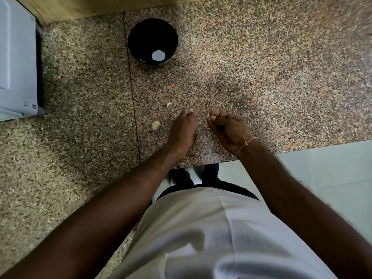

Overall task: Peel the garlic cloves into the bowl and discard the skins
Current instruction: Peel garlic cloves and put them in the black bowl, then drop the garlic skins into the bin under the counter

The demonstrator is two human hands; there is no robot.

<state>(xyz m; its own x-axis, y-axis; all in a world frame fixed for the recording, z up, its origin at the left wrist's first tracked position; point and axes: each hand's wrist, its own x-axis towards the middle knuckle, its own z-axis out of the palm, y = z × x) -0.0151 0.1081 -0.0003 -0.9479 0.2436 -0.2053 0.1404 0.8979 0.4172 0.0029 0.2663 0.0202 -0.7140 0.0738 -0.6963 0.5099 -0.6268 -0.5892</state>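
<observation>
Reaching out over the near edge of the speckled granite counter (261, 67), both hands sit close together at about the centre of the view. The left hand (184, 130) lies back-up with its fingers bent down so the tips meet the stone; whether anything is under them cannot be told. The right hand (229, 129) is turned palm-inward, its thumb and forefinger closed in a pinch on a thin pale sliver of garlic skin (208, 116) that pokes up at its fingertips. A thin thread band (246, 144) circles the right wrist.

At 10 o'clock from the left hand, near it, lies a pale garlic clove (156, 125); a smaller curled garlic piece (169, 104) sits at 11 o'clock, a little further off. Well apart from both, toward 12 o'clock near the back of the counter, stands a dark round bowl (153, 42); one bright round spot, seemingly a reflection, shows on its bottom, and its contents are otherwise too dark to judge.

A dark joint line runs front to back through the granite, just left of the bowl and the cloves. At 9 o'clock a white appliance (17, 61) rests on the counter; small marks on its lower corner are unreadable. A wooden strip (80, 7) borders the far edge. Pale floor tiles (332, 178) show at 4 o'clock beyond the counter's edge, and a white shirt (211, 238) fills the bottom.
</observation>
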